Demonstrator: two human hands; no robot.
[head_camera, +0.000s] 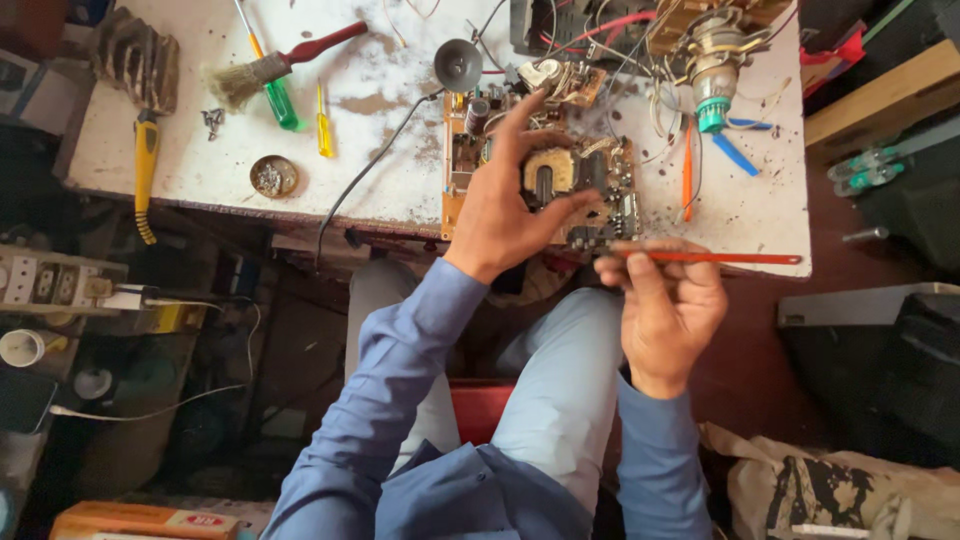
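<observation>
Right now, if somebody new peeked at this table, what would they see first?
Probably the circuit board at the table's front edge, with the left hand spread over it. Just right of that, the right hand holds a thin red tool pointing sideways. Farther left lie a brush and a green screwdriver.

I note a tan circuit board (545, 170) lying flat at the near edge of the surface (400, 190), crowded with components: a yellow-wrapped transformer at its middle, dark capacitors, tangled wires at its far end. It appears dusty. I also note a slim red-handled tool (715, 258), horizontal, its tip pointing toward the surface's right near corner, just off the near edge.
</observation>
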